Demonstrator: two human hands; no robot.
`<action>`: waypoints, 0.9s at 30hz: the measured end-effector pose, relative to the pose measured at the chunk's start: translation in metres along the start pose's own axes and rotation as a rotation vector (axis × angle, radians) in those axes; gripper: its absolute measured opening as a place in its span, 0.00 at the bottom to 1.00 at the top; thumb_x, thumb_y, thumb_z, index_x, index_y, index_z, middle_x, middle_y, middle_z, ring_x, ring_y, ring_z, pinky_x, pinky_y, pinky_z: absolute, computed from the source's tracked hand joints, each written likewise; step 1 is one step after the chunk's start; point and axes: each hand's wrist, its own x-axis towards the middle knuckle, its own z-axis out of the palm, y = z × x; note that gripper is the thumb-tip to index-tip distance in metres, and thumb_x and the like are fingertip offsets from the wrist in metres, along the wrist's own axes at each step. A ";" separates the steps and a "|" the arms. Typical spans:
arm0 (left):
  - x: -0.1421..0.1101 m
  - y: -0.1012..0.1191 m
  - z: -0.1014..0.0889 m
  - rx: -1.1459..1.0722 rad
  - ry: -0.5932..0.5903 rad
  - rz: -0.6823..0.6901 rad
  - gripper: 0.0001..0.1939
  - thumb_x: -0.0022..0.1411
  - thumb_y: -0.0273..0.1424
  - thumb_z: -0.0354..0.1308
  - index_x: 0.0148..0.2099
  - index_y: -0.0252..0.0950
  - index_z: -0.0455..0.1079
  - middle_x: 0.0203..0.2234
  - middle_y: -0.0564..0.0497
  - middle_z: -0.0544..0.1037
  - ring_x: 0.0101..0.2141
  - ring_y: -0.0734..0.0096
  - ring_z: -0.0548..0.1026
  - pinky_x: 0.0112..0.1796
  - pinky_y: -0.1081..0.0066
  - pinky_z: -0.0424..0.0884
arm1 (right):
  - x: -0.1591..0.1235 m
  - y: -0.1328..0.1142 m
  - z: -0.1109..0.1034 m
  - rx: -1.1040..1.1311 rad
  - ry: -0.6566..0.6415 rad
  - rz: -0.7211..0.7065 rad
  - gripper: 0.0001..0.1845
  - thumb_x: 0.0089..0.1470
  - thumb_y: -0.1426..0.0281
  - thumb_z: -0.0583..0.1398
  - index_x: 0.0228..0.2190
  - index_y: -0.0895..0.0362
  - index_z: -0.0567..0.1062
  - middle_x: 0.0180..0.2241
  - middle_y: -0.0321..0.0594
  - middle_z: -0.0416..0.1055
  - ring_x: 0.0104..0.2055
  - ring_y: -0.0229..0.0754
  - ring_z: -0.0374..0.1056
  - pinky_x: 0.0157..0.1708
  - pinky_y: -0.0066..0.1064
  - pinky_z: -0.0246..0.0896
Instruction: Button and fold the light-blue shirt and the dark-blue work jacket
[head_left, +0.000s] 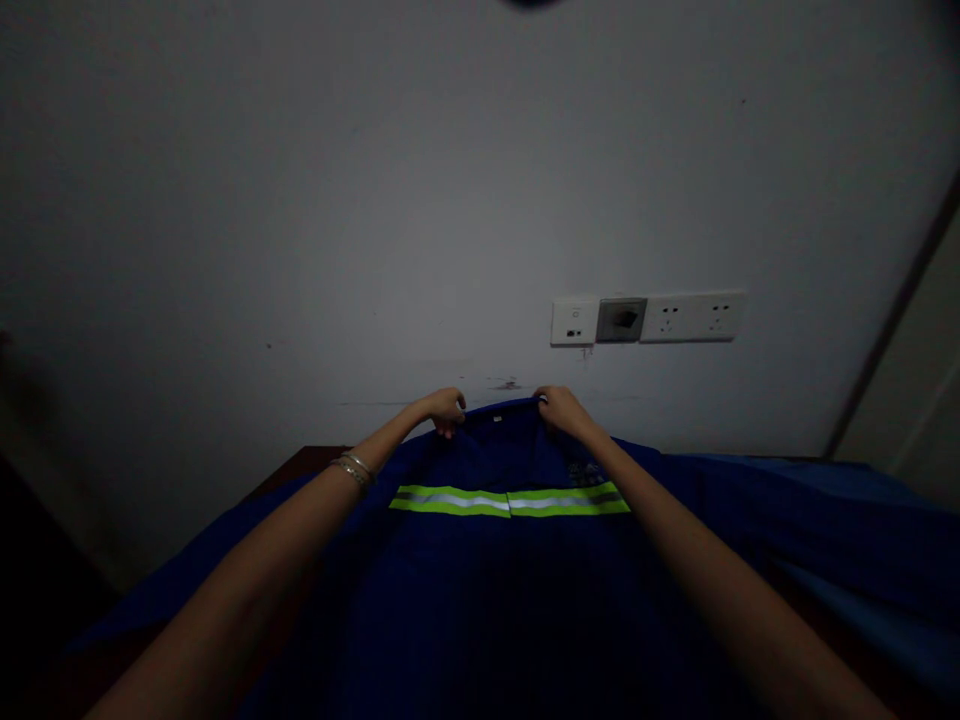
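Note:
A dark blue work jacket (450, 560) lies spread out in front of me, its collar toward the wall and its sleeves out to both sides. A yellow-green and silver reflective strip (450, 500) crosses its chest. My left hand (446, 408) pinches the left end of the collar, with bracelets on that wrist. At the collar's right end, my right hand (561, 407) is closed on the cloth. Between the hands a small pale label (497, 419) shows inside the neck. The jacket's lower part is lost in shadow.
A grey-white wall (375, 200) rises directly behind the collar. White sockets (691, 318) and a grey switch plate (622, 320) are mounted on it, right of centre. Under the jacket, a reddish-brown surface (296, 465) shows at the left. Lighter blue cloth (877, 620) lies at the right.

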 end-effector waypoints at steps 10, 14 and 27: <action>0.033 -0.003 0.027 -0.525 0.296 -0.072 0.14 0.60 0.21 0.44 0.49 0.27 0.58 0.24 0.43 0.77 0.19 0.71 0.75 0.22 0.74 0.72 | 0.017 0.000 0.026 0.368 0.019 0.204 0.20 0.55 0.75 0.48 0.49 0.60 0.65 0.25 0.41 0.74 0.21 0.35 0.70 0.20 0.23 0.64; 0.049 -0.008 0.053 -0.571 0.361 -0.102 0.14 0.61 0.21 0.44 0.49 0.27 0.57 0.30 0.40 0.77 0.22 0.73 0.76 0.23 0.76 0.72 | 0.018 0.010 0.044 0.418 0.043 0.264 0.19 0.54 0.74 0.50 0.48 0.62 0.66 0.28 0.43 0.74 0.22 0.34 0.70 0.20 0.22 0.65; 0.080 -0.038 0.108 -0.573 0.460 -0.090 0.22 0.54 0.22 0.49 0.52 0.31 0.52 0.35 0.45 0.74 0.31 0.73 0.75 0.30 0.76 0.70 | 0.009 0.039 0.076 0.230 0.112 0.226 0.21 0.47 0.75 0.55 0.45 0.62 0.70 0.33 0.41 0.74 0.33 0.36 0.69 0.36 0.25 0.62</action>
